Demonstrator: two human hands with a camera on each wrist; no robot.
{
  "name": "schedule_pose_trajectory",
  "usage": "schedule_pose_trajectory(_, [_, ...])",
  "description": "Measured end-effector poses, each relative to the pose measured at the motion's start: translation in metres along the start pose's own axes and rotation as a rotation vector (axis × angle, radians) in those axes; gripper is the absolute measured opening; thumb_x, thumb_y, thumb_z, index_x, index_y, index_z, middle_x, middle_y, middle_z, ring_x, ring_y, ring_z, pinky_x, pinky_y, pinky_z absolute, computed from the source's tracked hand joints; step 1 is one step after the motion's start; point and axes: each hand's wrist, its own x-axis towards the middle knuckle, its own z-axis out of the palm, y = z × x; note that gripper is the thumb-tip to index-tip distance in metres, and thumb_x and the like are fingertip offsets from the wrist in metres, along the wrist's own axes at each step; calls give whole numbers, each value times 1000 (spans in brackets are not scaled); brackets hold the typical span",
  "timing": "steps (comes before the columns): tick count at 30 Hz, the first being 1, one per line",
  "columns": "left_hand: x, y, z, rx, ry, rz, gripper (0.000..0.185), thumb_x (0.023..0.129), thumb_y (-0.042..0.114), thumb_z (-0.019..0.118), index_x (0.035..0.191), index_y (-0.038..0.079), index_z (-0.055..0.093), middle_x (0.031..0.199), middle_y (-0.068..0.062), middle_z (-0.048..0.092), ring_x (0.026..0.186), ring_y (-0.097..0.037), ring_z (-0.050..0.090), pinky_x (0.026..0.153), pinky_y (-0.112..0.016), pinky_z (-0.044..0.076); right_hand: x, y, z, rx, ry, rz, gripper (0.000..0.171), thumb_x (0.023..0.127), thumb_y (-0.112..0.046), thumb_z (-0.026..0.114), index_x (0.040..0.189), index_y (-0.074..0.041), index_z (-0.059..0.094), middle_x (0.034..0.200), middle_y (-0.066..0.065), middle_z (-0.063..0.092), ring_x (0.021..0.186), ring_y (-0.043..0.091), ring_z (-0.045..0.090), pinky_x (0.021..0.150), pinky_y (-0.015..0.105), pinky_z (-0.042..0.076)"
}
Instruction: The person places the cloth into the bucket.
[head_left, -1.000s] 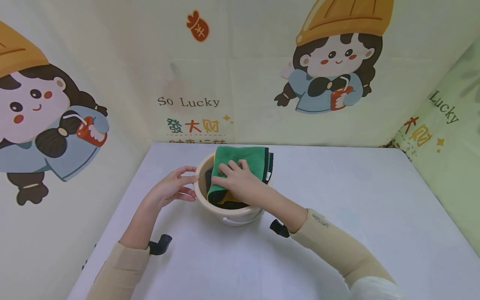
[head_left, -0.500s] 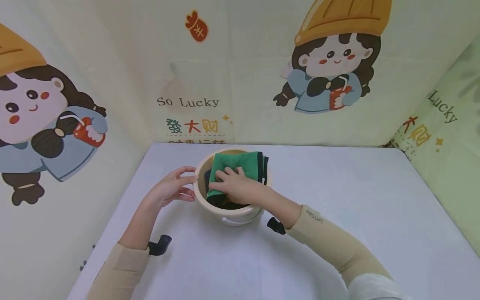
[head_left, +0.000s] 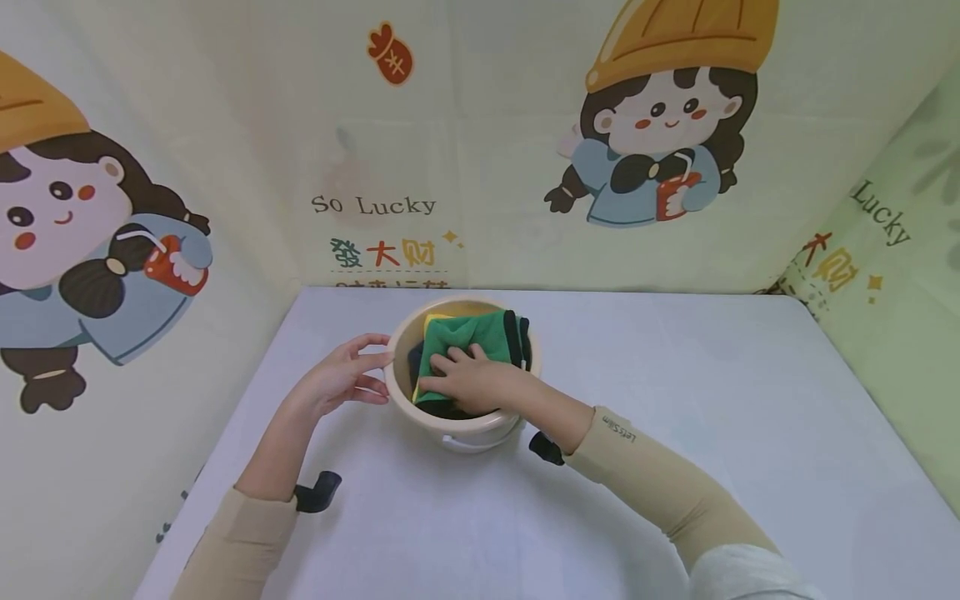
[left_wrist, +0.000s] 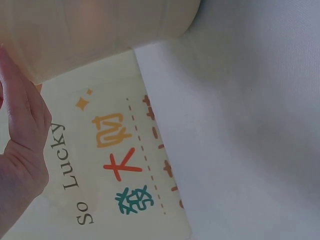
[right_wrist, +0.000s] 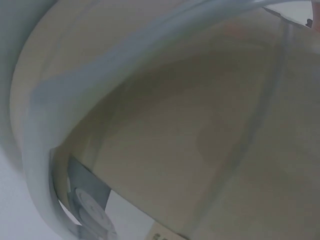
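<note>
A cream bucket [head_left: 457,427] stands on the table, with a folded green towel [head_left: 480,332] with black edging inside its mouth. Yellow fabric [head_left: 433,318] peeks out along the towel's far edge, and something dark [head_left: 414,358] lies at the inner left. My right hand [head_left: 480,385] presses on the towel from above, its fingers spread; the thumb side is partly hidden. At the bucket's left rim, my left hand [head_left: 348,375] touches the outside with loosely extended fingers. The left wrist view has this hand [left_wrist: 25,130] against the bucket wall [left_wrist: 100,35]. The right wrist view catches the bucket's handle [right_wrist: 42,115], not the hand.
The bucket stands near the back of a white-covered table [head_left: 675,400]. Behind it rises a printed cloth backdrop [head_left: 510,167], which also closes off both sides. A black wrist mount [head_left: 318,492] sticks out at the left forearm, another [head_left: 546,448] at the right.
The right hand and the green towel have sunk lower into the bucket, and the towel's right edge has come inward. The left hand has stayed at the rim.
</note>
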Motion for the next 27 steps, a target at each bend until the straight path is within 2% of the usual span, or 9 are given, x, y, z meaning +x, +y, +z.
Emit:
schedule_pose_trajectory(6, [1,0,-1,3,2,1,53,92,26,54,135,6,29,85,-8,60,62,-16,64,65,-34,57,1,-1,-1,-25,-34,10,44,92,-29,53,132,-33,36,123,-1,38,112,19,37,89,37,40])
schedule_pose_trajectory(12, [0,1,-1,6,5,1,55,92,27,55,136,6,29,86,-8,60,63,-17,65,66,-34,57,0,0,-1,-13,-23,11,46,91,-31,55,133,-33,36,124,-1,38,112,19,36,92,38,39])
schedule_pose_trajectory(15, [0,1,-1,8,4,5,56,92,27,55,136,6,29,87,-8,60,63,-17,65,66,-34,57,-4,2,-4,12,-14,0,47,90,-35,55,133,-35,36,125,-1,39,113,19,36,93,39,37])
schedule_pose_trajectory(19, [1,1,-1,6,5,5,55,92,26,55,136,5,30,87,-8,61,63,-17,65,66,-34,57,-16,7,-14,106,-3,-23,47,91,-40,51,135,-36,35,129,-3,40,117,17,37,99,44,32])
schedule_pose_trajectory(23, [1,1,-1,29,20,7,54,92,26,55,135,5,31,87,-9,61,67,-19,65,67,-34,57,-36,18,-28,196,59,-41,43,93,-38,49,134,-33,39,133,-5,43,123,17,37,102,48,27])
schedule_pose_trajectory(27, [0,3,-1,79,44,6,54,91,28,56,134,5,32,92,-11,60,73,-23,66,68,-35,56,-66,39,-46,261,174,9,37,94,-30,50,131,-25,45,132,-2,47,125,20,39,102,50,24])
